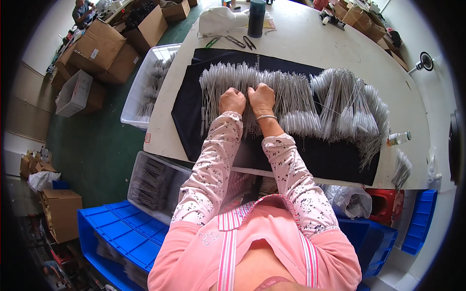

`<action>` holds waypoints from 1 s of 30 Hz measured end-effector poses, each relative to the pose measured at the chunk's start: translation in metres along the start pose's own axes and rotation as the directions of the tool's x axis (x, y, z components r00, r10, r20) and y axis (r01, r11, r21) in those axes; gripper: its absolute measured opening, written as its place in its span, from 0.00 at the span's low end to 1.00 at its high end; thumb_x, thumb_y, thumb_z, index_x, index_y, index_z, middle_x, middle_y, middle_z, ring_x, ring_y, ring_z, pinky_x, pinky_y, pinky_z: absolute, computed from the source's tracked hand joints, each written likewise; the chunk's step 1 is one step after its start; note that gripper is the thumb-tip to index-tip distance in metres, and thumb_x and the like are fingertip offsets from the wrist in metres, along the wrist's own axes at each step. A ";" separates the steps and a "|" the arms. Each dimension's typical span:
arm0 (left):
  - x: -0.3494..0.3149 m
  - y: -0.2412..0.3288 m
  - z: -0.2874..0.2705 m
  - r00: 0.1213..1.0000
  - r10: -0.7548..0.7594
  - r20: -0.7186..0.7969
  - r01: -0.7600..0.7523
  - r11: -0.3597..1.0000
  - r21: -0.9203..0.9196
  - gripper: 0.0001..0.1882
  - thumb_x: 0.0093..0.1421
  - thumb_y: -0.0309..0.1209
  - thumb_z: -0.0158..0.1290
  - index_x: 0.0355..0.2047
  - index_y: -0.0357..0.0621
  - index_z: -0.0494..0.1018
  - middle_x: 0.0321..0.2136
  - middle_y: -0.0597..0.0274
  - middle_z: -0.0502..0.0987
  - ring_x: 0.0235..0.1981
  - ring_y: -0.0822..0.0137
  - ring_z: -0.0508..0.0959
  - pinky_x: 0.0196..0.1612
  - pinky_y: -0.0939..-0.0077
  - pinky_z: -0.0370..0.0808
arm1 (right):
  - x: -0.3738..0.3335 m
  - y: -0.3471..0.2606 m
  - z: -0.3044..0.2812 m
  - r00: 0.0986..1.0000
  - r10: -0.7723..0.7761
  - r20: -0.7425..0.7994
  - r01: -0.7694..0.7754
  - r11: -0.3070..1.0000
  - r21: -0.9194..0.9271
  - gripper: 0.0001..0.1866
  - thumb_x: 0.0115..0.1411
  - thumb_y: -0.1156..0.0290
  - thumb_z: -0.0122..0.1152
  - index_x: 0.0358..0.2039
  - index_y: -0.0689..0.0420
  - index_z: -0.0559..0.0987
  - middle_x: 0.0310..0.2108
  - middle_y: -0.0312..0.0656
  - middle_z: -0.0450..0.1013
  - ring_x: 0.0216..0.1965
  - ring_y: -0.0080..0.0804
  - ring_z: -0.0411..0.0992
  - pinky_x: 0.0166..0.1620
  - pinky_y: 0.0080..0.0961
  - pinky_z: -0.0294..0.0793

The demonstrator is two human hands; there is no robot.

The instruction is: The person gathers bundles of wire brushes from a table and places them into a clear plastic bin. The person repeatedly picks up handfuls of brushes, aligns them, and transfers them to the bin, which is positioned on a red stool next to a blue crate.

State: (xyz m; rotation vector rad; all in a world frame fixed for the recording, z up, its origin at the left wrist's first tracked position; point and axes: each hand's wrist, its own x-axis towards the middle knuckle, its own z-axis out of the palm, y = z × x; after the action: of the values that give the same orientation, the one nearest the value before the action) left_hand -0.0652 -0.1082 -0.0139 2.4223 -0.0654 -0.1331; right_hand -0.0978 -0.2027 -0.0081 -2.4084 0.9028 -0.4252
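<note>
Over the cloth, my left hand and right hand curl nearly closed among brushes; any grip, I can't tell.

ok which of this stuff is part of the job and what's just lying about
Apparently part of the job:
white-bristled wire brushes, at left hand and right hand
dark cloth beneath the brushes

Probably just lying about:
dark tumbler
clear bottle
snips, untouched
</note>
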 end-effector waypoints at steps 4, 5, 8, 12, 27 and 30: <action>0.000 -0.010 -0.003 0.988 0.016 -0.153 -0.045 0.981 -0.187 0.11 0.56 0.37 0.50 0.30 0.44 0.78 0.31 0.49 0.80 0.36 0.50 0.80 0.43 0.60 0.74 | -0.003 0.008 0.006 0.978 -0.012 -0.210 0.026 0.998 0.064 0.14 0.51 0.63 0.54 0.26 0.62 0.80 0.29 0.57 0.76 0.34 0.52 0.76 0.40 0.42 0.75; -0.002 -0.009 -0.006 0.983 0.022 -0.185 -0.066 0.969 -0.236 0.12 0.56 0.37 0.49 0.29 0.43 0.77 0.30 0.49 0.80 0.35 0.50 0.80 0.42 0.60 0.74 | -0.002 0.009 0.005 0.983 0.021 -0.185 -0.005 0.996 0.089 0.13 0.51 0.64 0.54 0.27 0.62 0.79 0.29 0.58 0.76 0.34 0.53 0.76 0.40 0.42 0.75; -0.003 -0.011 -0.008 0.983 -0.020 -0.180 -0.029 0.964 -0.266 0.11 0.57 0.35 0.49 0.33 0.42 0.75 0.30 0.48 0.79 0.35 0.50 0.79 0.41 0.60 0.74 | 0.000 0.005 0.000 0.987 0.105 -0.125 -0.085 0.984 0.157 0.13 0.52 0.67 0.51 0.30 0.64 0.77 0.29 0.60 0.75 0.34 0.55 0.76 0.40 0.43 0.75; -0.014 0.000 -0.018 0.990 -0.075 -0.118 0.032 0.943 -0.332 0.11 0.58 0.35 0.50 0.36 0.43 0.74 0.32 0.48 0.79 0.37 0.50 0.79 0.42 0.61 0.74 | -0.001 0.006 0.001 0.982 0.116 -0.147 -0.085 0.976 0.201 0.15 0.52 0.63 0.57 0.30 0.64 0.77 0.28 0.60 0.75 0.34 0.55 0.76 0.41 0.42 0.75; -0.003 -0.010 -0.001 0.998 0.022 -0.055 -0.027 0.996 -0.087 0.11 0.55 0.38 0.53 0.32 0.45 0.78 0.32 0.50 0.80 0.37 0.51 0.79 0.44 0.62 0.75 | 0.003 0.004 0.002 1.000 0.017 -0.004 -0.017 0.996 0.085 0.17 0.46 0.59 0.62 0.27 0.63 0.81 0.29 0.58 0.75 0.34 0.52 0.76 0.42 0.40 0.75; -0.004 -0.009 -0.007 0.996 0.043 -0.084 -0.059 0.979 -0.195 0.12 0.56 0.36 0.52 0.31 0.40 0.77 0.31 0.50 0.80 0.36 0.52 0.80 0.42 0.64 0.74 | 0.009 0.006 0.004 1.000 0.031 0.003 -0.031 0.994 0.103 0.17 0.46 0.60 0.60 0.27 0.63 0.81 0.29 0.58 0.75 0.35 0.52 0.76 0.42 0.39 0.75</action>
State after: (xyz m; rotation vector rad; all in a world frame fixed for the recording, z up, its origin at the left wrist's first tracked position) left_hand -0.0682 -0.0969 -0.0145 2.2227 -0.0742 -0.0181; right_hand -0.0927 -0.2113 -0.0143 -2.2979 0.8947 -0.4469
